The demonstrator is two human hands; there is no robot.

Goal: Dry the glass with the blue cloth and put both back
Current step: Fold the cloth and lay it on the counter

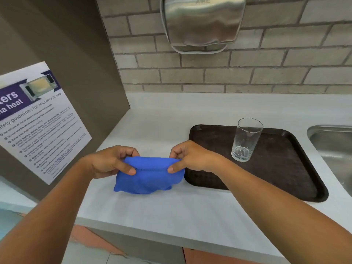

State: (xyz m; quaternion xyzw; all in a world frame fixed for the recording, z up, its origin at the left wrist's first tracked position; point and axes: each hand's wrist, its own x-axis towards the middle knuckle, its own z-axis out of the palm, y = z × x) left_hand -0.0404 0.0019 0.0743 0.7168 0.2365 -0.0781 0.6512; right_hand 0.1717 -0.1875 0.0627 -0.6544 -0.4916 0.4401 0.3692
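Note:
The blue cloth (148, 178) hangs folded between my two hands, its lower edge touching the white counter. My left hand (112, 161) pinches its upper left corner and my right hand (190, 157) pinches its upper right corner. A clear, empty glass (245, 140) stands upright on the dark brown tray (282, 168), to the right of my right hand and apart from it.
The white counter (171, 210) runs to a front edge near me. A steel sink (333, 141) lies at the right. A metal hand dryer (202, 21) hangs on the brick wall. A microwave safety poster (38, 121) is on the left panel.

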